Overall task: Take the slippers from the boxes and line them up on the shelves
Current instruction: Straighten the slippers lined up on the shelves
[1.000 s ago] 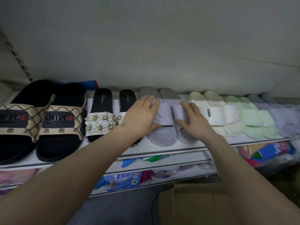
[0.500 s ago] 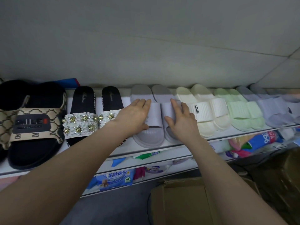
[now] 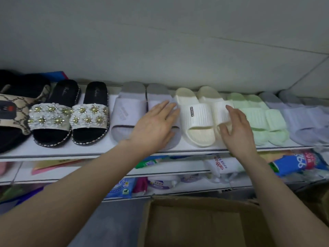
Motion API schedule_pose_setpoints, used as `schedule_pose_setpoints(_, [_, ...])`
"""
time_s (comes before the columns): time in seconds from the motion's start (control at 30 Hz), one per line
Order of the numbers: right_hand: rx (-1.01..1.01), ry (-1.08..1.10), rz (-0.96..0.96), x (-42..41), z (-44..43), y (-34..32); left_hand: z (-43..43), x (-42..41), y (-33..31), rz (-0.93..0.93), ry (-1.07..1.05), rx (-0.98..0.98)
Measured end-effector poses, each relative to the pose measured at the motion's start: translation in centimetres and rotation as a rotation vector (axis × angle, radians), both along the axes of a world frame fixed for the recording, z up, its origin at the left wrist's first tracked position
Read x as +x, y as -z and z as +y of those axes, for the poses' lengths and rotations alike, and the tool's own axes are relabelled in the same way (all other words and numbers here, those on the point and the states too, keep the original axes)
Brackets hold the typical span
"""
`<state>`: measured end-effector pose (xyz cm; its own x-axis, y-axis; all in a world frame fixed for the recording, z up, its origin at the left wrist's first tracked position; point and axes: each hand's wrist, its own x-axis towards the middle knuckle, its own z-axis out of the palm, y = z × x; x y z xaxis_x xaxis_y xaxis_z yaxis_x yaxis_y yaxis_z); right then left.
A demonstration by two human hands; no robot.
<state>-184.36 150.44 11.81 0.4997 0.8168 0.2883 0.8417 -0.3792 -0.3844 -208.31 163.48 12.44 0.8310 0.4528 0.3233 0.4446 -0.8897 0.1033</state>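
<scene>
Now the left hand (image 3: 153, 125) lies flat, fingers straight and close together, on the right one of the lavender slippers (image 3: 128, 113) on the top shelf (image 3: 89, 148). At its 3 o'clock the right hand (image 3: 238, 129) rests on the strap of the outer of the cream slippers (image 3: 199, 114), fingers relaxed and slightly apart, gripping nothing. Green slippers (image 3: 258, 116) sit at 3 o'clock of the cream pair, and flowered black sandals (image 3: 71, 114) at 9 o'clock of the lavender pair. A cardboard box (image 3: 195, 220) stands open at 6 o'clock.
</scene>
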Motion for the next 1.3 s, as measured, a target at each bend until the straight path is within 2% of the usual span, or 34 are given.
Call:
schedule_pose_setpoints(0.1, [-0.085, -0.103, -0.006, 3.7, -0.6, -1.1, -2.8, 5.3, 0.1, 0.038, -0.057, -0.018])
schedule_pose_setpoints(0.23, [-0.387, -0.226, 0.015, 7.3, 1.0, -2.2, -3.6, 10.1, -0.1, 0.150, -0.218, -0.125])
schedule_pose_setpoints(0.3, [-0.470, -0.273, 0.012, 8.0, 2.2, -2.1, -3.3, 11.0, -0.1, 0.223, -0.274, -0.159])
schedule_pose_setpoints(0.4, [-0.434, -0.320, 0.029, 8.4, 2.8, -1.9, -3.3, 11.5, 0.1, 0.215, -0.287, -0.215])
schedule_pose_setpoints(0.67, [-0.381, -0.285, 0.001, 7.0, 0.1, -0.5, -4.1, 11.2, 1.2, 0.232, -0.274, -0.144])
schedule_pose_setpoints(0.83, [-0.380, -0.297, 0.094, 5.9, -1.2, -0.1, -3.8, 11.5, 0.9, 0.270, -0.282, -0.171])
schedule_pose_setpoints(0.93, [-0.288, -0.326, 0.124, 7.4, -2.3, -1.1, -4.8, 11.7, 0.1, 0.267, -0.300, -0.160])
schedule_pose_setpoints(1.03, [-0.152, -0.230, 0.079, 10.1, -4.4, -1.6, -6.2, 12.6, -0.3, 0.069, -0.281, -0.021])
schedule_pose_setpoints(1.1, [-0.132, -0.142, 0.045, 13.2, -6.5, -1.2, -7.5, 14.3, -0.3, -0.056, -0.220, 0.010])
schedule_pose_setpoints(1.2, [-0.194, -0.081, -0.009, 18.7, -9.2, -0.3, -10.3, 18.9, -0.2, -0.110, -0.124, 0.000])
schedule_pose_setpoints(1.3, [-0.291, -0.170, -0.009, 23.4, -9.8, -0.2, -12.5, 24.8, 0.6, -0.081, -0.097, -0.048])
